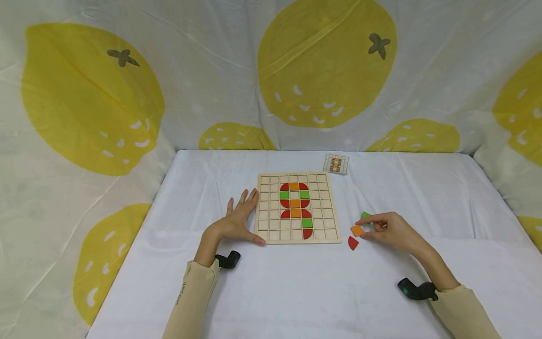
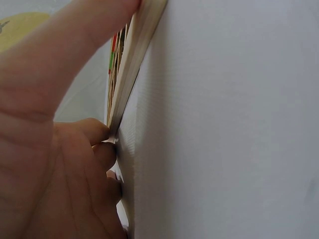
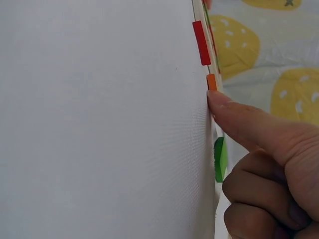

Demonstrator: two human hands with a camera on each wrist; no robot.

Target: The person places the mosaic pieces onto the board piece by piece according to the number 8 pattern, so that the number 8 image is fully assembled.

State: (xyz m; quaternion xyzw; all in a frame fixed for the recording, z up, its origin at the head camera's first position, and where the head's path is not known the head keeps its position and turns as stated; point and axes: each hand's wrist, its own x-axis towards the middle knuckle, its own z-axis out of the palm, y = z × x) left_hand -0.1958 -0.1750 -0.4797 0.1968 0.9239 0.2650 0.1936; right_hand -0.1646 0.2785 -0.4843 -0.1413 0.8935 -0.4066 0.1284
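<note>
A wooden grid board (image 1: 271, 225) lies mid-table, with red quarter-circle, orange square and green square pieces set in its cells. My left hand (image 1: 235, 223) spreads along the board's left side, fingertips at the left edge and thumb by the near corner. Right of the board, my right hand (image 1: 391, 230) pinches an orange square tile (image 1: 357, 230) between thumb and index finger, at the tabletop. A loose red quarter-circle piece (image 1: 353, 243) lies just nearer than that tile. Beyond it is a green piece (image 1: 366, 215), partly hidden by the index finger in the head view.
A small card (image 1: 336, 164) printed with a gridded coloured pattern lies behind the board's far right corner. White cloth (image 1: 296, 292) covers the table, and a lemon-print curtain (image 1: 211, 70) hangs around its back and sides.
</note>
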